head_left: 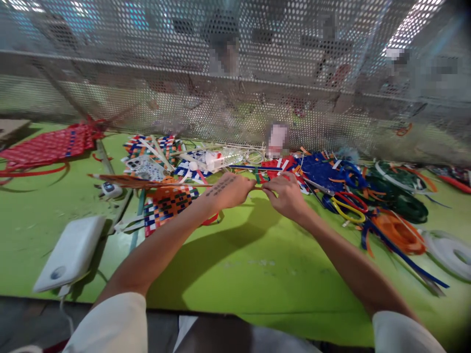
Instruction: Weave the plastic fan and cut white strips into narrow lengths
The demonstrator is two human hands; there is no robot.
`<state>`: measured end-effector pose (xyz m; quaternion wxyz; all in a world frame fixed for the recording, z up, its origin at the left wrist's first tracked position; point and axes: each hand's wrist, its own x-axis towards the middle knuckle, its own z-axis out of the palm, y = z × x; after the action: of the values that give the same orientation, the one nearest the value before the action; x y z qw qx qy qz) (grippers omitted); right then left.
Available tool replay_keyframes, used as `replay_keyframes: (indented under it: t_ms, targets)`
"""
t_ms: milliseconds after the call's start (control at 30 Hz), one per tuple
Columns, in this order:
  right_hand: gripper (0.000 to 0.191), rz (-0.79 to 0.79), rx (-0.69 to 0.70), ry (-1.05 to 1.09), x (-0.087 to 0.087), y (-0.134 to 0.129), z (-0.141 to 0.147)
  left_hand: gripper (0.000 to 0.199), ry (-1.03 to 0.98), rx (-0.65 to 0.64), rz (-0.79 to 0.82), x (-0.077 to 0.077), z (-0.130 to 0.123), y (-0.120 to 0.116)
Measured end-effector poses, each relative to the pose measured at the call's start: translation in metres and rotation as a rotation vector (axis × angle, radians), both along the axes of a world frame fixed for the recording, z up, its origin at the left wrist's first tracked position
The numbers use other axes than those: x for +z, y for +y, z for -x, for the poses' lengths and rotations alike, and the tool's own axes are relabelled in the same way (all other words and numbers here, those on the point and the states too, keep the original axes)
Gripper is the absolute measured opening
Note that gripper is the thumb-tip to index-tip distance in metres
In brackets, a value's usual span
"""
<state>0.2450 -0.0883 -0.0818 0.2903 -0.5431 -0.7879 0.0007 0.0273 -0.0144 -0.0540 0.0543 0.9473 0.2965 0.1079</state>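
My left hand (233,190) is closed on a thin orange strip (184,185), which runs leftward from it over a woven orange, blue and white piece (167,203). Close beside it, my right hand (285,193) pinches the same strip between thumb and fingers, so a short length spans the gap between the two hands. Both hands are raised over the green table (243,274). Behind them lie a blue strip (253,168) and a red woven piece (275,164).
Scissors with red and yellow handles (348,208) lie at right, near orange (397,230), green (405,196) and white (451,252) strip coils. A white power bank (73,250) is at left. Perforated metal mesh (184,93) stands behind the table.
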Motion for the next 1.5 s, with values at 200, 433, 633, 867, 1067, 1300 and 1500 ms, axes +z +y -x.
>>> replay_keyframes:
  t_ms: [200, 433, 633, 867, 1067, 1300, 1500]
  targets:
    - [0.017, 0.049, -0.02, 0.027, 0.002, 0.007, -0.01, 0.021, -0.043, -0.013, 0.027, -0.004, -0.005, -0.001]
    - [0.015, 0.085, -0.018, 0.073, 0.001, 0.01, -0.012, 0.031, -0.092, -0.051, 0.07, -0.013, -0.008, 0.007]
    - [0.023, 0.039, 0.001, 0.167, 0.019, 0.005, -0.014, 0.034, -0.17, -0.014, 0.084, -0.015, -0.007, 0.013]
    - [0.031, 0.162, -0.63, -0.102, 0.043, -0.04, -0.161, 0.039, -0.128, 0.13, 0.134, 0.013, 0.004, 0.009]
    - [0.043, 0.611, -0.756, -0.219, -0.006, -0.073, -0.237, 0.037, -0.159, 0.188, 0.169, 0.022, 0.011, 0.012]
    - [0.031, 0.552, -0.771, -0.292, 0.004, -0.067, -0.243, 0.034, -0.192, 0.149, 0.194, 0.023, 0.011, 0.011]
    - [0.039, -0.124, -1.016, -0.196, 0.037, -0.071, -0.252, 0.036, -0.263, 0.124, 0.185, 0.034, 0.013, 0.006]
